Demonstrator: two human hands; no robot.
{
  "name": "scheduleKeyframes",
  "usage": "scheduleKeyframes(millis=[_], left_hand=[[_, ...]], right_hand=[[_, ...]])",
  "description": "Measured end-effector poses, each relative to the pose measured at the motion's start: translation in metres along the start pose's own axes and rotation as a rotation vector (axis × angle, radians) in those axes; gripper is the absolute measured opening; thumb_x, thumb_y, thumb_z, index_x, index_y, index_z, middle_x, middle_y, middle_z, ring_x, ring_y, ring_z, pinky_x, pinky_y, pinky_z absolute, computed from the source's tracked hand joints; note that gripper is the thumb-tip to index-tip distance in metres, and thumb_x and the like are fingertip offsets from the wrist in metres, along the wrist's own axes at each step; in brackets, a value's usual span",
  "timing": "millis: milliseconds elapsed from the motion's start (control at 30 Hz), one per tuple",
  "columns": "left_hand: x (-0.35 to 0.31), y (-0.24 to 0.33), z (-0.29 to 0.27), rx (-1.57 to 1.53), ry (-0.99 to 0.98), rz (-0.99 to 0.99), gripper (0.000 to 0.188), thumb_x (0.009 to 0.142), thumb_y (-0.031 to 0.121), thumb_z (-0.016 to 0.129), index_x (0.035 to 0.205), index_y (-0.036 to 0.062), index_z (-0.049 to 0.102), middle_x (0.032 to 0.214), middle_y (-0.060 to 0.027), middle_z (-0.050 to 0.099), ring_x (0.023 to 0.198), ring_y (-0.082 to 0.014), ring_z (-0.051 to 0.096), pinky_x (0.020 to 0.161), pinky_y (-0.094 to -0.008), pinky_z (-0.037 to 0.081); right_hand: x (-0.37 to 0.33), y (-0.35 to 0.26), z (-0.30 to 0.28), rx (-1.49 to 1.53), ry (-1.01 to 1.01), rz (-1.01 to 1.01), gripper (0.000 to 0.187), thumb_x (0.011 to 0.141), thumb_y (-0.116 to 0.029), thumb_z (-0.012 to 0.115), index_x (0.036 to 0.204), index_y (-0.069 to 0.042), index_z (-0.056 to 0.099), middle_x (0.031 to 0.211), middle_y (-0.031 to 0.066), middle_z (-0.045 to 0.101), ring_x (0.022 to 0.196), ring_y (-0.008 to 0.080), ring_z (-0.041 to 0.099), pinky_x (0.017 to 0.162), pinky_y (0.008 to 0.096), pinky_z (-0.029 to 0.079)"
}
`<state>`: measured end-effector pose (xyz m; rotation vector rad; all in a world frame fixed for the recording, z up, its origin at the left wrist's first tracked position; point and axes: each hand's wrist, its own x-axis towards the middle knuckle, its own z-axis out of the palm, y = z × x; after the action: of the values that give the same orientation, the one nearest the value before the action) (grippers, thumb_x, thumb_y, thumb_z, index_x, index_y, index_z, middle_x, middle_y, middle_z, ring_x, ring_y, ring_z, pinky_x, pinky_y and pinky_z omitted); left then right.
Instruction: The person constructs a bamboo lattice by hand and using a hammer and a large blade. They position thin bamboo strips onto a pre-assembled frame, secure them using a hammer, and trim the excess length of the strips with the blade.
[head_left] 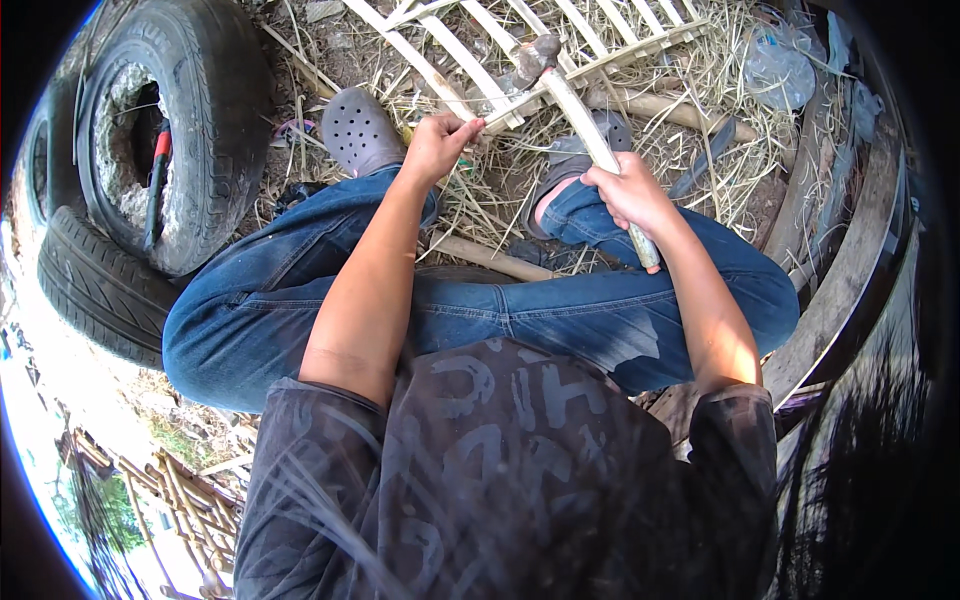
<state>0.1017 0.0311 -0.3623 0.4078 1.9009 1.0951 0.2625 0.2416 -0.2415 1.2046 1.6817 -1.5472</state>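
Observation:
My right hand [632, 192] is wrapped round the pale wooden handle of a hammer [582, 122]. The hammer's dark, rusty head points away from me and hovers over or rests against a lattice of split bamboo strips [462, 62]; I cannot tell which. A thin bamboo crosspiece [620, 58] runs over the lattice's long strips. At its near left end my left hand [440, 146] is closed, thumb and fingers pinching the strip. The lattice lies on the ground beyond my feet, and its far part runs out of the picture.
Old tyres [215, 130] stand and lie on my left, one holding a red-handled tool [158, 185]. Bamboo shavings [490, 200] and a bamboo pole [490, 256] lie around my grey clogs [360, 130]. Crumpled clear plastic [780, 72] and a curved wooden board [850, 280] are on the right.

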Motion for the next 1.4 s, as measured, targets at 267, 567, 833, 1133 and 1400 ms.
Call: scheduleKeyframes(millis=[267, 567, 833, 1133, 1400], left_hand=[[0.001, -0.005, 0.002, -0.042, 0.042, -0.031, 0.034, 0.084, 0.030, 0.071, 0.076, -0.0031, 0.071, 0.073, -0.0084, 0.064, 0.065, -0.0122, 0.057, 0.061, -0.0276, 0.045], [0.004, -0.007, 0.002, 0.050, -0.004, -0.055, 0.037, 0.086, 0.034, 0.067, 0.076, -0.0016, 0.071, 0.071, -0.0087, 0.065, 0.067, -0.0129, 0.057, 0.067, -0.0289, 0.045], [0.002, -0.003, 0.001, -0.057, -0.024, -0.087, 0.036, 0.086, 0.033, 0.067, 0.076, -0.0017, 0.071, 0.075, -0.0075, 0.064, 0.073, -0.0121, 0.056, 0.070, -0.0273, 0.045], [0.005, -0.010, -0.010, -0.112, -0.001, 0.003, 0.031, 0.085, 0.029, 0.069, 0.077, -0.0005, 0.073, 0.083, -0.0064, 0.063, 0.079, -0.0144, 0.055, 0.076, -0.0276, 0.042], [0.009, -0.007, -0.012, -0.111, -0.011, -0.002, 0.030, 0.086, 0.026, 0.069, 0.076, -0.0015, 0.072, 0.082, -0.0055, 0.064, 0.078, -0.0120, 0.056, 0.073, -0.0261, 0.043]], right_hand=[[-0.010, 0.001, 0.011, -0.032, -0.050, -0.004, 0.038, 0.087, -0.035, 0.062, 0.082, 0.003, 0.059, 0.047, 0.0002, 0.041, 0.032, 0.0099, 0.040, 0.030, 0.0275, 0.031], [-0.015, 0.000, 0.012, 0.019, -0.061, 0.097, 0.049, 0.090, -0.047, 0.057, 0.083, 0.002, 0.059, 0.046, -0.0010, 0.038, 0.032, 0.0096, 0.040, 0.029, 0.0266, 0.031], [-0.014, 0.002, 0.013, -0.032, -0.047, 0.045, 0.054, 0.091, -0.051, 0.052, 0.074, 0.000, 0.055, 0.046, -0.0006, 0.038, 0.031, 0.0099, 0.041, 0.029, 0.0264, 0.031], [-0.010, 0.000, 0.008, -0.008, 0.009, 0.060, 0.054, 0.091, -0.053, 0.051, 0.063, -0.008, 0.041, 0.049, -0.0024, 0.037, 0.032, 0.0067, 0.037, 0.028, 0.0239, 0.030], [-0.004, 0.004, 0.010, -0.059, -0.031, 0.016, 0.054, 0.092, -0.049, 0.051, 0.074, 0.002, 0.056, 0.045, 0.0002, 0.040, 0.032, 0.0111, 0.043, 0.030, 0.0281, 0.033]])
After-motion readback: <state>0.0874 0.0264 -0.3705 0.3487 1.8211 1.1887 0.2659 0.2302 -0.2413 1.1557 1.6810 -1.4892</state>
